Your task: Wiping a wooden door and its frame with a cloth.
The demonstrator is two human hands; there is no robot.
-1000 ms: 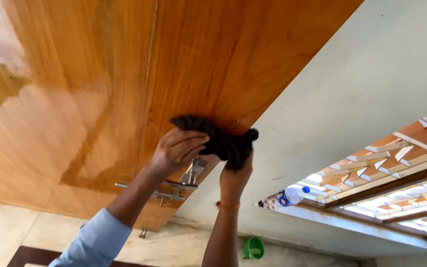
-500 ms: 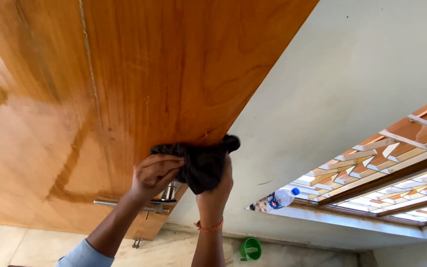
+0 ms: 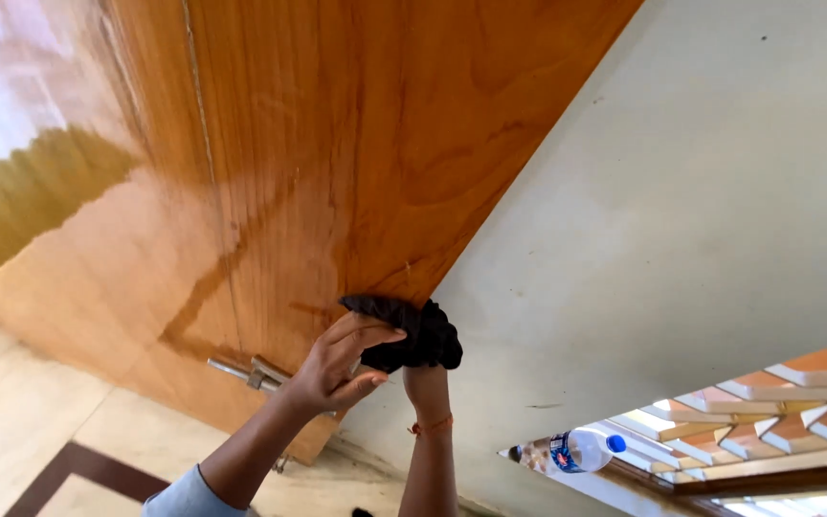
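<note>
A: What's changed since half a second ago?

B: View has swung, so door and wall sit differently in frame. Green cup at the bottom is gone from view, and the dark cloth is bunched tighter on the door edge.

A: Layout, big to small?

B: Varnished wooden door [image 3: 270, 144] fills the left and centre, glossy with reflections. Pale plaster wall [image 3: 681, 211] to its right. Slatted window [image 3: 777, 402] at lower right, plastic water bottle [image 3: 571, 450] lying on its sill. Metal door handle [image 3: 251, 371] just left of the hands.

A: Hands?

B: Left hand [image 3: 342, 369] lies on the dark cloth [image 3: 413, 330], fingers mostly straight, not clenched. Right hand [image 3: 425, 378] is closed on the cloth from below, pressing it to the door's edge.
</note>
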